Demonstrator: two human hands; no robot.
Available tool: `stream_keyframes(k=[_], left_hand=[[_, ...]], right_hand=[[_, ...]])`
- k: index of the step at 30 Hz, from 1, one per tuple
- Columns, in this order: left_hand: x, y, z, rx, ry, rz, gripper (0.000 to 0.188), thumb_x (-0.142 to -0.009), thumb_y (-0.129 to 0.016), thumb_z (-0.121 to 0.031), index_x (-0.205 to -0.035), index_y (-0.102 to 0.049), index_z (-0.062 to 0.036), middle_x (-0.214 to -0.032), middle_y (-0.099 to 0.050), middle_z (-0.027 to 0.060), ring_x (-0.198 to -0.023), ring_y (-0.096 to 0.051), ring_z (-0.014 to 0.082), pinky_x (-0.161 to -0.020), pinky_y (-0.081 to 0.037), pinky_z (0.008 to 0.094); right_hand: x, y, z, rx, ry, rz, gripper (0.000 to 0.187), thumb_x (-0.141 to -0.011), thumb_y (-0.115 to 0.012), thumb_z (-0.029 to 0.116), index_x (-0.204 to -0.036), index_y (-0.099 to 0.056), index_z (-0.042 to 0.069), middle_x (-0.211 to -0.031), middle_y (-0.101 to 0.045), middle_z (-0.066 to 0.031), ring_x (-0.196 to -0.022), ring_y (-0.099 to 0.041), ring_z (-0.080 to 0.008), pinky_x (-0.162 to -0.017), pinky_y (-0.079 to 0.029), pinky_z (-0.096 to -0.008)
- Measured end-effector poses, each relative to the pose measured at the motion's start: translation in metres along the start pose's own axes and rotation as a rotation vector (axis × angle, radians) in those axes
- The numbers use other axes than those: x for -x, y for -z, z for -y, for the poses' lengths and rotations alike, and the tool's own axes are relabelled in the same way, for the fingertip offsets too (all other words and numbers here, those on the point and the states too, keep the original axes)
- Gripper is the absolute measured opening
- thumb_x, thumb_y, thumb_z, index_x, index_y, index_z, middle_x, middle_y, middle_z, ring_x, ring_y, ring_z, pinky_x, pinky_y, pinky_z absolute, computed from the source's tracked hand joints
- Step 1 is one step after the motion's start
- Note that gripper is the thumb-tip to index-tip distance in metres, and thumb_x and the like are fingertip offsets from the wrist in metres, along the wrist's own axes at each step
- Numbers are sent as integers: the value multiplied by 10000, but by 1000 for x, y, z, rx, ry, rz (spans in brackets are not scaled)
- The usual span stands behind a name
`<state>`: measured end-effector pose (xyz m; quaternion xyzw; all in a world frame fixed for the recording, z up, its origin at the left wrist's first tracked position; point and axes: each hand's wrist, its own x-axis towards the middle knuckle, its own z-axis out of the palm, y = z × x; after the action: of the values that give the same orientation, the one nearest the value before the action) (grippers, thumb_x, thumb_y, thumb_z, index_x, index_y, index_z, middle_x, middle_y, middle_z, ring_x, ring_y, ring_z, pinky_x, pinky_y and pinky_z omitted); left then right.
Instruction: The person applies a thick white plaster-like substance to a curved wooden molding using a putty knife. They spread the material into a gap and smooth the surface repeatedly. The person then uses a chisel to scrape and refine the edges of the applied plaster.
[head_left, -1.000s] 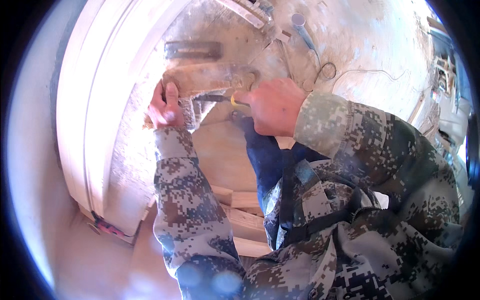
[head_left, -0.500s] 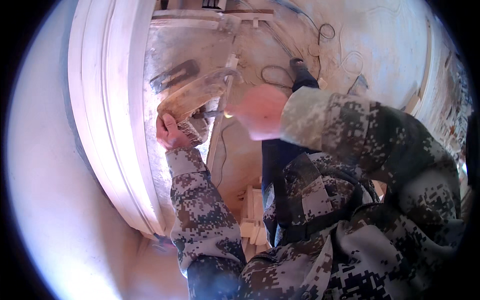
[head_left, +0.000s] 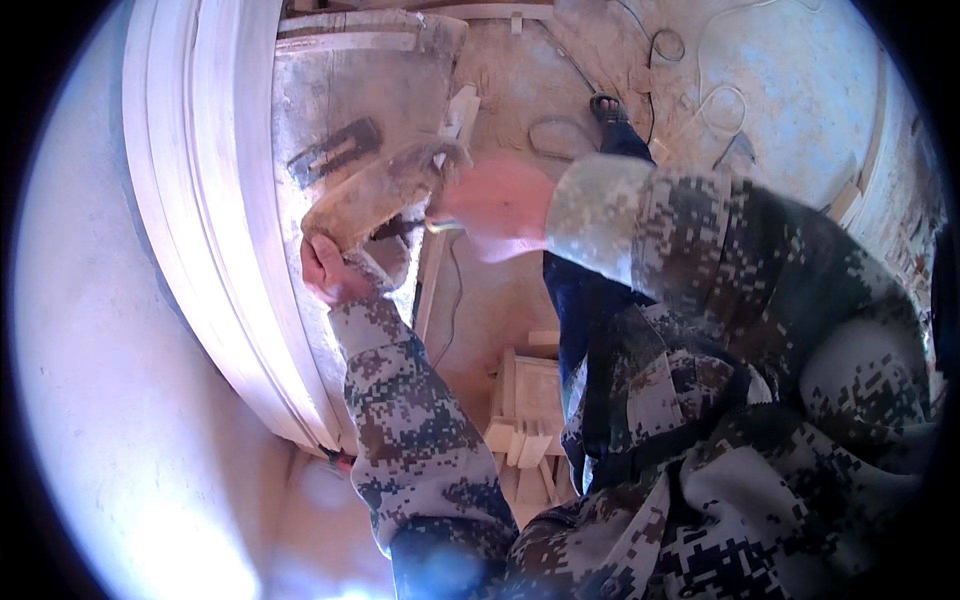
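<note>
My left hand [head_left: 330, 272] is closed on the near edge of a worn, brownish, curved-sided container [head_left: 362, 203], tilted on a plank surface. Whitish, crusted material shows in its opening. My right hand [head_left: 497, 207], somewhat blurred, grips the yellowish handle of a putty knife [head_left: 410, 228]. The tool's dark blade reaches into the container's opening, close to a pale grey lump [head_left: 390, 258]. Whether the blade touches that lump cannot be made out. Past the container lies a flat trowel [head_left: 333, 152] with a slotted dark handle, touched by neither hand.
Long white moulded boards [head_left: 215, 220] run along the left beside the work surface [head_left: 360, 85]. On the dusty floor are a coiled cable [head_left: 560, 137] and another loop of cord [head_left: 722, 108]. Wooden pieces [head_left: 525, 400] lie below, between my left arm and leg. A red-and-black tool [head_left: 338, 458] pokes out near the boards' lower end.
The view has shifted slightly. My right hand has moved a little left with the putty knife, its blade now deeper in the container's opening. My left hand keeps its hold.
</note>
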<state>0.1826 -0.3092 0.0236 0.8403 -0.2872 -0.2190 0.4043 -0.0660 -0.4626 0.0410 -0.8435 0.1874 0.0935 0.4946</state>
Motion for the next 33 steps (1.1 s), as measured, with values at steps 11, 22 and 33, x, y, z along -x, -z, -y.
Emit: stream_keyframes(k=[11, 22, 33], left_hand=[[6, -5, -4, -17, -23, 4, 468, -1081, -454, -357, -1212, -618, 61, -1044, -676, 153, -940, -615, 231, -848, -512, 367], [8, -23, -24, -93, 45, -21, 479, -1057, -488, -357, -1280, -624, 45, -1092, -726, 209, -975, -688, 314, -873, -536, 414], [16, -16, -32, -6, 49, 25, 482, -1071, -475, -344, -1296, -601, 64, -1131, -699, 189, -1009, -660, 265, -898, -530, 380]], right_hand=[[41, 19, 23, 37, -30, -30, 449, -788, -692, 89, -1235, -677, 133, -807, -704, -125, -769, -714, -355, -639, -531, -468], [7, 31, -4, 304, 102, -141, 326, -771, -708, 137, -1092, -739, 188, -743, -665, -107, -761, -682, -336, -643, -507, -449], [35, -26, -4, 80, -82, 101, 639, -798, -677, 160, -1421, -608, 285, -886, -658, -173, -727, -690, -328, -658, -569, -462]])
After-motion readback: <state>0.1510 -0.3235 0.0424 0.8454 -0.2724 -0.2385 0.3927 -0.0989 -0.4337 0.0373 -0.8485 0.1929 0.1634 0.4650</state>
